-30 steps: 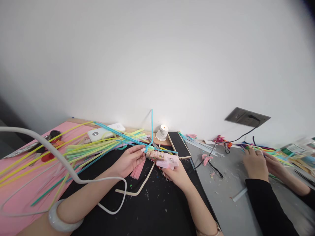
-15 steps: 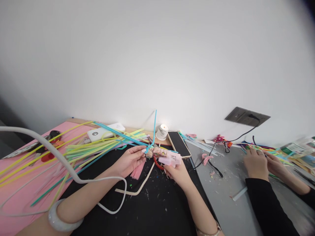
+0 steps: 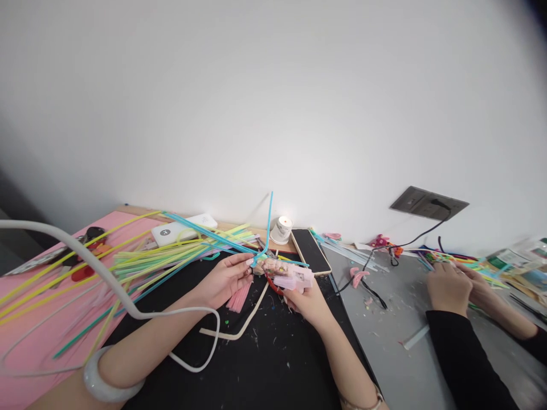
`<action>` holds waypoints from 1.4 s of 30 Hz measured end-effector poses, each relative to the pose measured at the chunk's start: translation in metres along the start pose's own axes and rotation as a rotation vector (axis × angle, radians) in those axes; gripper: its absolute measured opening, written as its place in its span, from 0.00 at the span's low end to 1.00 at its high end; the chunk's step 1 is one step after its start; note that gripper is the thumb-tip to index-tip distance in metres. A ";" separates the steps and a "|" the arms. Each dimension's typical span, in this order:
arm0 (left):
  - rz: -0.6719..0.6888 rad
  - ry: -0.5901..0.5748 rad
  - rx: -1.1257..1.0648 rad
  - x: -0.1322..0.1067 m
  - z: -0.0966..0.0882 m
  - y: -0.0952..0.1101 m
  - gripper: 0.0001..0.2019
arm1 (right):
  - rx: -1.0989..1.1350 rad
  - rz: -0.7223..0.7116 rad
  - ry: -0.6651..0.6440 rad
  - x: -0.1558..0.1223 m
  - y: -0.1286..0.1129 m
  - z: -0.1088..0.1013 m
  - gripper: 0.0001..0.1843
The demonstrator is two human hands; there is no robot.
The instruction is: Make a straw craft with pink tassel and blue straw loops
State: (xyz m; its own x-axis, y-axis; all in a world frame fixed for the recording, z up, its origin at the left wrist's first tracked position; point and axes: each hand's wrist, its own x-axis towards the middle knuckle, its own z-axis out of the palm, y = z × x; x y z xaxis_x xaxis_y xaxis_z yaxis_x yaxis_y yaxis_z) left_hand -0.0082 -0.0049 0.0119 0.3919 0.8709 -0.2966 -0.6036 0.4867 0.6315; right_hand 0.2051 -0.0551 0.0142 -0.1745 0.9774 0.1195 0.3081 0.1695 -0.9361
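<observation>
My left hand (image 3: pixel 233 278) pinches bright blue pipe cleaners (image 3: pixel 268 228) between thumb and fingertips. One blue stem bends upright, while other long blue stems (image 3: pixel 205 230) stretch away to the upper left. My right hand (image 3: pixel 308 302) is closed around a pale pink gun-shaped tool (image 3: pixel 294 277) with a decorated front; its exact kind is unclear. The tool's front end lies close to the left fingertips at the bend, and I cannot tell whether it touches the stems. A red curved handle (image 3: pixel 273 283) shows beneath the tool, partly hidden.
Loose pipe cleaners (image 3: pixel 154 259) and a white power bank (image 3: pixel 183 229) lie left. A lit candle (image 3: pixel 282 229) and phone (image 3: pixel 311 250) are behind my hands. A white cable (image 3: pixel 119 290) crosses my left forearm. A co-worker's hands (image 3: pixel 448 287) work at right.
The pink tool has tilted and shifted slightly down and left in my right hand. My left hand stays nearly still. The co-worker's hands have moved a little.
</observation>
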 end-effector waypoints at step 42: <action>0.009 0.041 0.015 -0.001 0.003 0.002 0.09 | 0.070 0.032 -0.018 0.000 -0.001 0.002 0.11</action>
State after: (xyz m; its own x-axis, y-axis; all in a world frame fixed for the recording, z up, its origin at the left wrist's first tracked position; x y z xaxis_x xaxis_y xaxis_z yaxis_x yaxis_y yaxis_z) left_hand -0.0075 -0.0048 0.0152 0.3570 0.8776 -0.3198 -0.5963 0.4777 0.6452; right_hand 0.2025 -0.0558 0.0145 -0.1829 0.9795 0.0840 0.2474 0.1286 -0.9604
